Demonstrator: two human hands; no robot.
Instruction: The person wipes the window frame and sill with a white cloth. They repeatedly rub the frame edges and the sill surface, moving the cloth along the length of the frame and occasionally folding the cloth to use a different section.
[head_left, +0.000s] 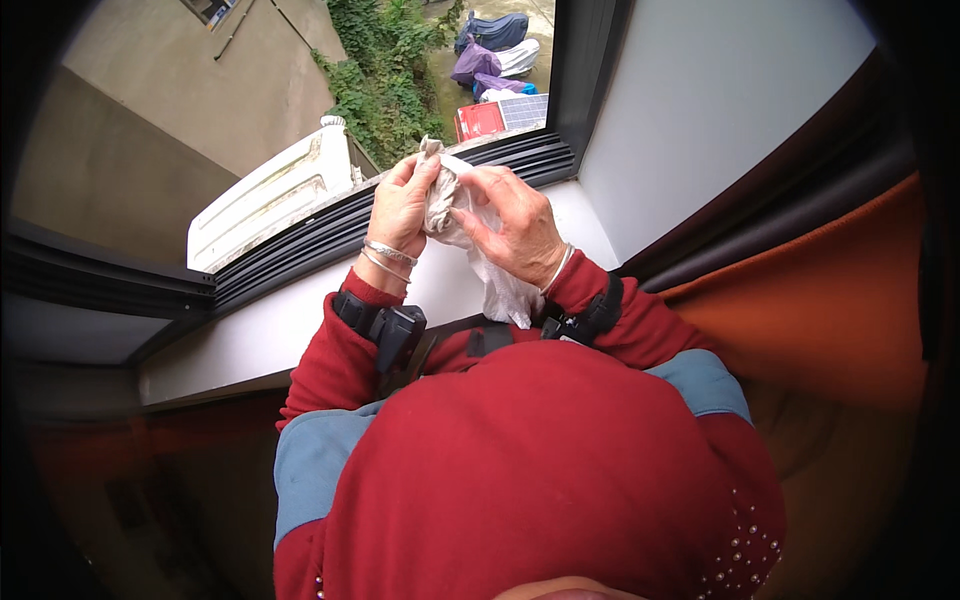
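Observation:
Over the window sill, my left hand (401, 201) grips a crumpled off-white cloth (441, 196) between thumb and fingers. The cloth is bunched and twisted, with a small tuft above my left thumb. My right hand (516, 221) bends around its right side, thumb and fingertips against the folds. A thinner white part (504, 289) hangs beneath my right hand towards my lap; whether it is one piece with the bundle is hidden. Silver bangles circle both wrists, and black straps with small devices sit over the red sleeves.
Just beyond my hands runs the dark window track (307, 232), with the white sill (300, 307) on the near side. A dark frame post (589, 75) rises at right, near an orange curtain (817, 300). Outside, below, are a white vehicle roof (274, 195), climbing plants and covered vehicles.

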